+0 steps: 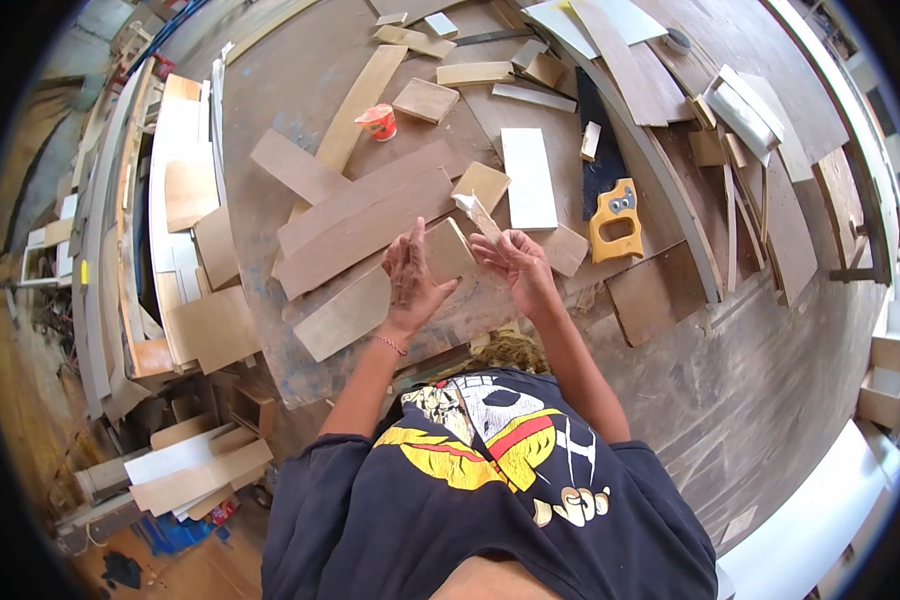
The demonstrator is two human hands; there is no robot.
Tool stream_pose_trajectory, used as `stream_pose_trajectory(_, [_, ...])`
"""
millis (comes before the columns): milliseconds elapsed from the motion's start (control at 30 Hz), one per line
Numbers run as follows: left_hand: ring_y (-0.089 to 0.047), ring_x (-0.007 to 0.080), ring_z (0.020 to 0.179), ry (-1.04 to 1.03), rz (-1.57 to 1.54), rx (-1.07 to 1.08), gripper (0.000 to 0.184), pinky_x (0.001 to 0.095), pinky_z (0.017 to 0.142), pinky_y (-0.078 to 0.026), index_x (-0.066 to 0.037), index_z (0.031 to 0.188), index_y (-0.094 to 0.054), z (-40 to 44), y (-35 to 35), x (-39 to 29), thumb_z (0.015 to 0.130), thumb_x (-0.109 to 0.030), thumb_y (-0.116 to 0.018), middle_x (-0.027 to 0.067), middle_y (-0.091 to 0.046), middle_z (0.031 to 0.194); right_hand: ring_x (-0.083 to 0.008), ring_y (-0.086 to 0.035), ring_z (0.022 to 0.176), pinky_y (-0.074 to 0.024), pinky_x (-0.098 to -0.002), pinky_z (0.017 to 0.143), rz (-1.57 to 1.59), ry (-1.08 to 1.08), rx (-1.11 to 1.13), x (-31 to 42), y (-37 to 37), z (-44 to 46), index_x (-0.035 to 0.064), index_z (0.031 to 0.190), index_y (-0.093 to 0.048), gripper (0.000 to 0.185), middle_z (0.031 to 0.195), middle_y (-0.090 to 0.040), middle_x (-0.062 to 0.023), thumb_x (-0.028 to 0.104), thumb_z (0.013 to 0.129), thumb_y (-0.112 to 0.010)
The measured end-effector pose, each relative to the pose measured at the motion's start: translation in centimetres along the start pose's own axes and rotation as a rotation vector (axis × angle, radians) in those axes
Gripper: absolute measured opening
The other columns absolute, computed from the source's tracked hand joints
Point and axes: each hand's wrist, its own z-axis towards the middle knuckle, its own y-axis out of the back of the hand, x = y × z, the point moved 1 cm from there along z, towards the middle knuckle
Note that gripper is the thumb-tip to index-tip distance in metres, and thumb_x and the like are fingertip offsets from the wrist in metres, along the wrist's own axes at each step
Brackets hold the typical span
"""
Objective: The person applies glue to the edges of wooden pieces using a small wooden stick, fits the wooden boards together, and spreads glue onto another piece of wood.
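Observation:
My right hand [518, 268] is closed on a small light wooden stick [483, 220], which points up and to the left and has a whitish tip. To its left, my left hand [410, 280] is raised with the fingers apart and nothing in it. Under and between the hands lies a pale wooden board [345, 312], slanting across the work surface. A square wood piece [481, 188] lies just beyond the stick. Wide brown boards [365, 225] lie beyond my left hand.
A handsaw with a yellow handle [616, 222] lies right of my right hand, beside a white board [529, 178]. A red and white cup [377, 122] stands farther back. Stacked boards [195, 200] line the left side; more scraps [750, 150] lie at the right.

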Motion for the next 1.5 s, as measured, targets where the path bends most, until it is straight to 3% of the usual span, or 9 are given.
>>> stream_pose_trajectory(267, [-0.038,0.0264,0.115,-0.061,0.268,0.039,0.118,0.0477,0.098,-0.022,-0.003,0.14,-0.018,0.1,-3.8,1.9,0.049,-0.049,-0.078,0.0112,-0.039,0.122,-0.0115,-0.056,0.097,-0.0401,-0.0259,0.084,-0.198,-0.062,-0.144,-0.7,0.1,1.0,0.0105,0.094,-0.048,0.011,0.094,-0.059,-0.0019,0.02,0.091,-0.053])
stream_pose_trajectory(433, [-0.034,0.0258,0.122,0.052,0.273,-0.01,0.106,0.0558,0.103,-0.014,-0.005,0.139,-0.023,-1.3,-2.7,3.2,0.059,-0.053,-0.072,0.011,-0.037,0.127,-0.0148,-0.056,0.1,-0.0414,-0.0304,0.084,-0.203,-0.111,-0.082,-1.6,-0.5,2.0,0.0105,0.095,-0.049,0.014,0.097,-0.059,-0.002,0.024,0.092,-0.053])
stream_pose_trajectory(533, [-0.027,0.0297,0.128,0.307,0.335,-0.071,0.095,0.0595,0.103,-0.01,-0.005,0.137,-0.027,-3.1,-1.5,4.6,0.065,-0.051,-0.07,0.0142,-0.033,0.132,-0.0168,-0.057,0.101,-0.0434,-0.0344,0.085,-0.217,-0.153,-0.044,-3.1,-0.8,3.1,0.0112,0.093,-0.049,0.009,0.105,-0.061,-0.0073,0.02,0.092,-0.052])
stream_pose_trajectory(633, [-0.013,0.0418,0.133,0.675,0.418,-0.28,0.085,0.0638,0.101,-0.01,-0.004,0.138,-0.026,-5.3,0.2,5.8,0.074,-0.041,-0.068,0.0232,-0.02,0.141,-0.0102,-0.051,0.093,-0.0425,-0.0334,0.079,-0.362,-0.125,0.021,-4.4,-1.8,3.5,0.0118,0.091,-0.051,0.01,0.093,-0.053,0.002,0.021,0.092,-0.053])
stream_pose_trajectory(867, [-0.023,0.0401,0.131,1.184,0.249,-0.385,0.088,0.0586,0.1,-0.021,0.002,0.138,-0.017,-9.8,2.2,11.3,0.079,-0.046,-0.06,0.0272,-0.028,0.137,-0.0081,-0.049,0.085,-0.0417,-0.0258,0.072,-0.607,-0.064,0.036,-6.3,-2.9,4.2,0.0048,0.104,-0.057,0.026,0.094,-0.055,0.0003,0.027,0.09,-0.055])
stream_pose_trajectory(1067, [-0.054,0.0348,0.107,1.218,0.07,-0.575,0.071,0.0442,0.084,-0.045,0.003,0.126,-0.038,-12.3,5.2,14.4,0.068,-0.021,-0.071,0.0225,-0.055,0.115,-0.0146,-0.052,0.098,-0.0383,-0.0366,0.081,-0.515,-0.144,-0.027,-5.7,-2.8,4.8,0.0121,0.093,-0.053,0.009,0.102,-0.059,-0.0022,0.02,0.09,-0.053])
stream_pose_trajectory(1167, [-0.064,0.0205,0.062,0.912,-0.531,-0.679,0.027,0.0307,0.06,-0.049,0.004,0.08,-0.064,-14.7,5.3,17.8,0.063,-0.014,-0.075,0.0134,-0.066,0.072,-0.0152,-0.049,0.109,-0.0363,-0.0375,0.086,-0.291,-0.174,0.055,-5.2,-1.0,4.7,0.0102,0.109,-0.054,0.026,0.12,-0.056,-0.0044,0.029,0.092,-0.048])
stream_pose_trajectory(1267, [-0.06,0.0116,0.065,0.87,-1.075,-0.487,0.014,0.027,0.06,-0.049,0.003,0.081,-0.063,-14.9,8.9,15.4,0.069,-0.001,-0.07,0.0065,-0.066,0.078,-0.0154,-0.05,0.108,-0.0362,-0.0365,0.086,-0.298,-0.085,0.077,-5.5,-0.8,4.3,0.0118,0.103,-0.054,0.021,0.121,-0.055,-0.0045,0.028,0.091,-0.05])
stream_pose_trajectory(1500, [-0.059,0.014,0.082,0.403,-0.988,-0.557,0.021,0.0285,0.073,-0.049,-0.003,0.088,-0.055,-14.1,13.9,10.0,0.074,0.007,-0.065,0.0032,-0.06,0.086,-0.0169,-0.049,0.11,-0.0375,-0.039,0.086,-0.212,0.185,-0.001,-3.2,-6.4,-0.4,0.0142,0.106,-0.051,0.025,0.124,-0.054,-0.009,0.031,0.087,-0.057])
